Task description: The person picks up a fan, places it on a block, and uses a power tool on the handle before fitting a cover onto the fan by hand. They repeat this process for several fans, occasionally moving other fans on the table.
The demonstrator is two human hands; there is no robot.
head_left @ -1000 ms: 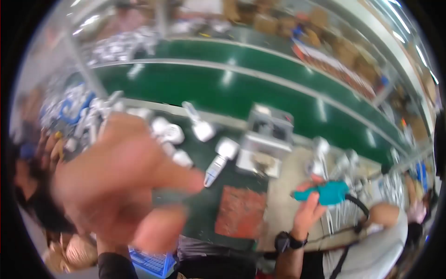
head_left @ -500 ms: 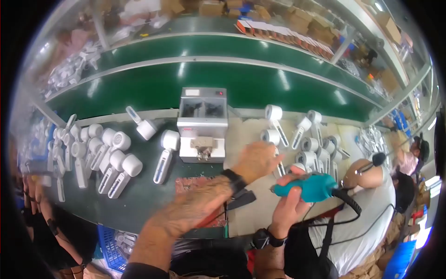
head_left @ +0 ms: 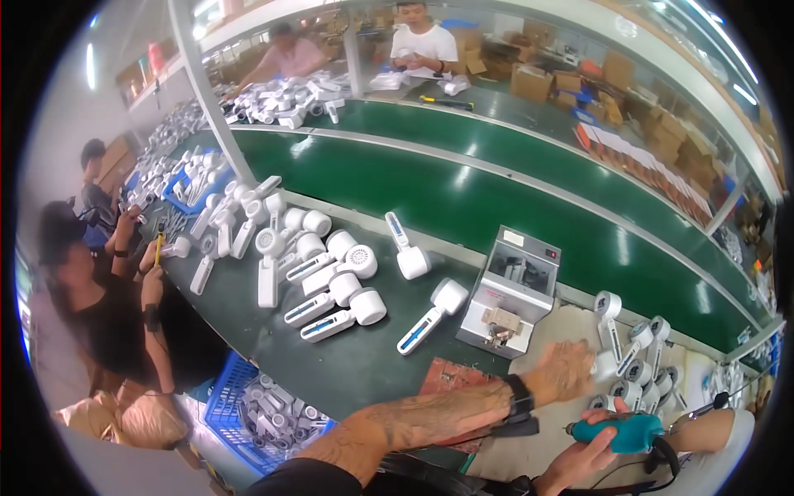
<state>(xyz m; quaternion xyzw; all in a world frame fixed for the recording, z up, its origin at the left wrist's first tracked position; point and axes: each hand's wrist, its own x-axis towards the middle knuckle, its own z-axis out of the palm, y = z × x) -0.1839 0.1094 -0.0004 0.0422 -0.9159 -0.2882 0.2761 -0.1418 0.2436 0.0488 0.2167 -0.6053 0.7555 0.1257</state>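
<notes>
Gripping a teal power tool (head_left: 624, 434), the right hand (head_left: 587, 456) is clamped around its body at the near right of the tabletop (head_left: 339, 387). The left hand (head_left: 562, 369) reaches across, palm down, ahead of the tool, its blurred fingertips just beside a white unit (head_left: 606, 364); from where I stand I cannot tell whether they touch or hold it. Below the near edge, a blue basket (head_left: 218, 411) contains grey and white parts. A red mat (head_left: 453, 376) lies partly under the left forearm. Past it stands a grey machine (head_left: 509, 289), with round-headed white units grouped on both sides. Farther on, a green conveyor belt (head_left: 413, 186) runs across; beyond it, a person in a white shirt (head_left: 424, 43) faces this way.
</notes>
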